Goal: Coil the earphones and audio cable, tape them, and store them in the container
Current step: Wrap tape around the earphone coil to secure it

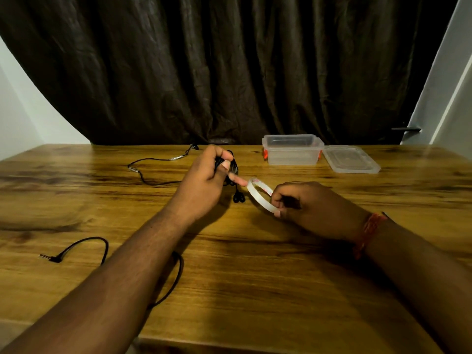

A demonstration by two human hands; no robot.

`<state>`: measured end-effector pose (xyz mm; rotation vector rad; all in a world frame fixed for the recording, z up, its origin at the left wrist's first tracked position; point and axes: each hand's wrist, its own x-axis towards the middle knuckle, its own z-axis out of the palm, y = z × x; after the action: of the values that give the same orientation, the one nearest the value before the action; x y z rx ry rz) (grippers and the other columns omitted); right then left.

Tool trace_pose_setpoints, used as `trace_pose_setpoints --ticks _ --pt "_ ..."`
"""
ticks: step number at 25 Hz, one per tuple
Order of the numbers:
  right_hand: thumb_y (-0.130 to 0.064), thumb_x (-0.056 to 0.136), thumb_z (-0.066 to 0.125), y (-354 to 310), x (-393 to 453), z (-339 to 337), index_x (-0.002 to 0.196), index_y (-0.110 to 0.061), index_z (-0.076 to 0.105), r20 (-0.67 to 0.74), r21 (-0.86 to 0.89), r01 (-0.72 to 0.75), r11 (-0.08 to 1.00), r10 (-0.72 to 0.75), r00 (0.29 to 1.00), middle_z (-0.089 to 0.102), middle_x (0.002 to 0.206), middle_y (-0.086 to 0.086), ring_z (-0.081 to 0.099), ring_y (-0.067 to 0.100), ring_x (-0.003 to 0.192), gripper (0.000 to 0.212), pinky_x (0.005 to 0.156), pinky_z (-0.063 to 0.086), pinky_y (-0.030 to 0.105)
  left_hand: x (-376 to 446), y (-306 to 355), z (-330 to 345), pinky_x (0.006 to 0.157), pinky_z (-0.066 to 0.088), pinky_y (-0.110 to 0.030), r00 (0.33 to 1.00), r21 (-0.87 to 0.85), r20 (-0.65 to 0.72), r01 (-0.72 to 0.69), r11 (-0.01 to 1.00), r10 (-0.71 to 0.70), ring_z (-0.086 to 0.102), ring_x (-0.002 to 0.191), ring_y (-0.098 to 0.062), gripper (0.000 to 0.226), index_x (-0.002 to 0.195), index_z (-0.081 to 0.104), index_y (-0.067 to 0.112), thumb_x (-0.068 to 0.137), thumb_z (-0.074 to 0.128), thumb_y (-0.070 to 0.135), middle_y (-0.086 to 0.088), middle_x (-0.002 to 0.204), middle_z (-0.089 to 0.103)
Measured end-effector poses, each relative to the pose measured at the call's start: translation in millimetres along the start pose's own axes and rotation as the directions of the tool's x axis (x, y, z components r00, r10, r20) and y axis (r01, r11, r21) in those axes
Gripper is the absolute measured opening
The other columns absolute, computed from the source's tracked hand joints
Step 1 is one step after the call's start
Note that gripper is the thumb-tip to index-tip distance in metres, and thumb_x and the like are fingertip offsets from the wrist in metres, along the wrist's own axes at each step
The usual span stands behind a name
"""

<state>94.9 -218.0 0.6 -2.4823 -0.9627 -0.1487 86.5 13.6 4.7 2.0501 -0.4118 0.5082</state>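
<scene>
My left hand (207, 180) is closed around a coiled bundle of black earphones (233, 172), whose two earbuds (239, 198) hang below the fist. Its index finger reaches right and touches a clear roll of tape (259, 194). My right hand (304, 205) pinches that roll at its lower right edge, just above the wooden table (255, 277). A black audio cable (158, 172) lies loose at the back left of the table. An empty clear container (292, 149) with orange clips stands at the back, its lid (351, 159) flat beside it on the right.
A second black cable with a jack plug (55, 258) lies at the front left and runs under my left forearm. A dark curtain (229, 72) hangs behind the table. A white door (439, 98) stands at the right.
</scene>
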Motion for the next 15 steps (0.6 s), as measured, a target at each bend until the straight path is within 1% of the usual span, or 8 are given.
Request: trace_pose_setpoints --ticks 3,5,6,8,10,11,13,15 --pt "-0.026 0.093 0.062 1.2 -0.2 -0.1 0.105 -0.03 0.065 0.025 -0.013 -0.026 1.0 0.027 0.999 0.061 0.096 -0.016 0.053 -0.001 0.089 0.012 0.067 0.035 0.003 -1.5 0.4 -1.0 0.092 0.04 -0.028 0.998 0.061 -0.007 -0.06 0.996 0.061 0.066 0.096 0.005 0.013 0.106 0.045 0.026 0.104 0.04 0.015 0.002 0.082 0.075" --pt "-0.028 0.094 0.061 0.5 -1.5 -0.2 0.11 -0.03 0.064 0.037 -0.005 -0.032 0.999 0.032 0.999 0.062 0.1 -0.016 0.054 -0.002 0.091 0.016 0.068 0.037 0.005 -2.6 1.6 -0.4 0.089 0.039 -0.024 0.996 0.099 -0.011 -0.092 0.991 0.094 0.066 0.094 0.006 0.012 0.107 0.045 0.024 0.103 0.04 0.013 -0.001 0.083 0.074" --pt "-0.03 0.094 0.06 -0.7 -2.0 0.0 0.111 -0.031 0.063 0.046 0.011 -0.03 1.0 0.029 0.999 0.062 0.101 -0.016 0.054 -0.001 0.091 0.017 0.069 0.039 0.008 -3.2 2.8 -0.1 0.087 0.04 -0.022 0.995 0.105 -0.013 -0.1 0.989 0.102 0.067 0.092 0.006 0.011 0.107 0.045 0.022 0.104 0.04 0.013 -0.003 0.086 0.073" --pt "-0.036 0.094 0.06 -3.3 -2.8 1.0 0.111 -0.032 0.062 0.05 0.046 -0.02 0.999 0.018 0.999 0.064 0.1 -0.014 0.057 0.002 0.089 0.018 0.073 0.045 0.019 -3.4 3.8 -0.1 0.084 0.04 -0.017 0.993 0.102 -0.032 -0.107 0.989 0.111 0.068 0.09 0.005 0.011 0.108 0.045 0.021 0.104 0.04 0.012 -0.008 0.091 0.071" --pt "-0.04 0.094 0.058 -4.7 -2.6 1.9 0.11 -0.033 0.062 0.031 0.062 -0.016 0.998 0.014 0.999 0.064 0.094 -0.012 0.058 0.004 0.084 0.018 0.07 0.045 0.023 -3.3 5.0 -0.2 0.082 0.039 -0.014 0.992 0.113 -0.045 -0.11 0.987 0.116 0.067 0.089 0.006 0.01 0.108 0.045 0.02 0.103 0.04 0.013 -0.008 0.091 0.071" --pt "-0.039 0.094 0.057 -5.0 -2.3 2.0 0.109 -0.033 0.063 0.022 0.054 -0.013 0.998 0.012 1.0 0.064 0.092 -0.011 0.057 0.004 0.082 0.017 0.067 0.044 0.022 -3.1 5.3 0.0 0.081 0.039 -0.011 0.992 0.122 -0.049 -0.11 0.986 0.117 0.067 0.088 0.006 0.01 0.109 0.045 0.019 0.104 0.04 0.013 -0.009 0.091 0.071" --pt "-0.035 0.096 0.056 -5.5 -1.9 1.7 0.105 -0.032 0.065 0.008 0.038 -0.005 0.999 0.005 1.0 0.064 0.088 -0.009 0.056 0.005 0.08 0.013 0.061 0.038 0.015 -3.0 5.6 0.9 0.077 0.038 -0.007 0.991 0.119 -0.051 -0.121 0.985 0.128 0.068 0.085 0.004 0.01 0.109 0.046 0.016 0.104 0.039 0.012 -0.013 0.094 0.068" --pt "-0.033 0.096 0.056 -6.3 -1.8 1.0 0.103 -0.032 0.066 -0.005 0.013 -0.004 1.0 0.004 1.0 0.064 0.087 -0.009 0.054 0.003 0.081 0.012 0.06 0.036 0.012 -3.4 5.0 2.9 0.075 0.039 -0.006 0.99 0.126 -0.051 -0.128 0.984 0.135 0.069 0.085 0.004 0.01 0.109 0.046 0.016 0.104 0.039 0.013 -0.014 0.096 0.066"
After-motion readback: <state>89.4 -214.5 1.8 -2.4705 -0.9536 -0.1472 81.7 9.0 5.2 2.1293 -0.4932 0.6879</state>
